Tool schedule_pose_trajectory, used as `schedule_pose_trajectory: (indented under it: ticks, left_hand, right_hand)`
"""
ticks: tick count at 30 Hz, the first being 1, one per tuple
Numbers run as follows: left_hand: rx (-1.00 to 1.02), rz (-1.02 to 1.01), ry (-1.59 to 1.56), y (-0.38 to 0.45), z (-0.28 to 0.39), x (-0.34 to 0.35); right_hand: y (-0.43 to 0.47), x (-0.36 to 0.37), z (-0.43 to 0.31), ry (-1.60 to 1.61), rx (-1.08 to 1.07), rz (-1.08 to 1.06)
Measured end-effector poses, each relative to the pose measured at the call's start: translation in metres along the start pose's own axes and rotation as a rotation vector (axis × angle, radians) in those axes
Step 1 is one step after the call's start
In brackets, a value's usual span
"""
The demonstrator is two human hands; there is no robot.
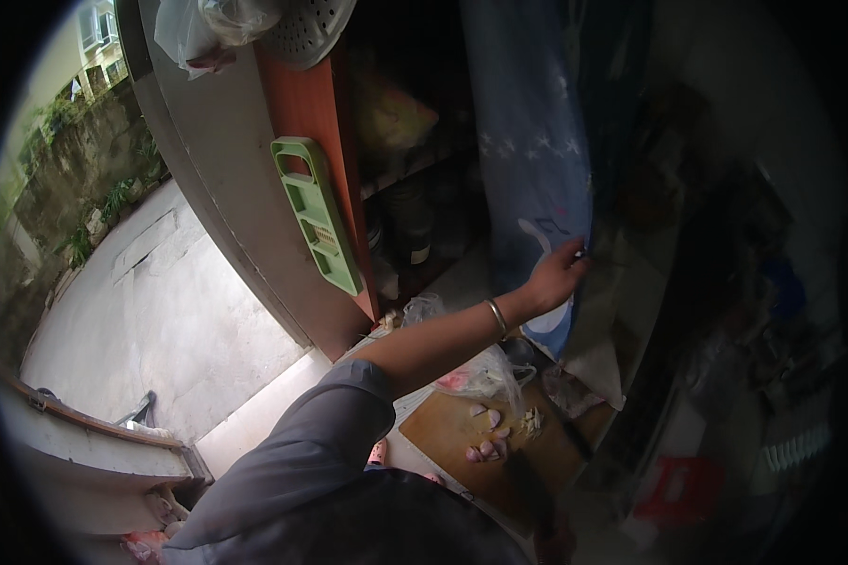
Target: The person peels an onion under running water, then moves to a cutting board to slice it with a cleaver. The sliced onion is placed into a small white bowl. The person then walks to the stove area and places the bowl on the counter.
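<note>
My left hand (557,277), with a metal bangle (495,318) at the wrist, reaches up and pinches the edge of a hanging blue curtain (533,176) printed with white stars. Below the forearm lies a wooden cutting board (438,431). Several unpeeled garlic cloves (491,446) rest on it beside a small pile of cut pale pieces (531,423). In deep shade near the bottom edge, my right hand (555,542) appears closed around the handle of a dark-bladed knife (526,477), its blade over the board; its fingers are hard to make out.
A clear plastic bag (484,374) lies at the board's far side. A green plastic grater (318,215) hangs on an orange panel (299,99). Above it are a perforated metal strainer (307,32) and plastic bags (215,28). A red object (682,487) sits dimly at right.
</note>
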State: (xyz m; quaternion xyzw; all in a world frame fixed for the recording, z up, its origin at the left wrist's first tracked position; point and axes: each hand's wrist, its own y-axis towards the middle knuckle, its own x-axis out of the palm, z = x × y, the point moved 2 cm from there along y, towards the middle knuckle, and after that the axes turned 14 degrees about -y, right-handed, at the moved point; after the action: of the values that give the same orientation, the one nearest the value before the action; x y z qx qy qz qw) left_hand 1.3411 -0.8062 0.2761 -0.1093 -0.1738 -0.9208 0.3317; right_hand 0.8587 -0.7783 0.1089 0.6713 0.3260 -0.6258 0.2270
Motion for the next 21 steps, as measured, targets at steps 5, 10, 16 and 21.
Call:
schedule_pose_trajectory:
  ticks: [5,10,16,21]
  left_hand:
    - [0.313,0.205,-0.039,0.002,0.026,-0.042]
    - [0.557,0.498,0.09,0.006,0.058,-0.073]
    - [0.075,-0.048,-0.097,-0.001,0.064,-0.013]
    - [0.17,0.017,-0.397,-0.003,0.059,-0.017]
  right_hand:
    - [-0.003,0.005,-0.004,-0.04,0.083,0.061]
    - [-0.01,0.02,-0.001,-0.095,0.092,-0.043]
    - [0.0,0.042,0.016,-0.115,0.128,-0.067]
    - [0.005,0.041,0.015,-0.014,-0.004,0.01]
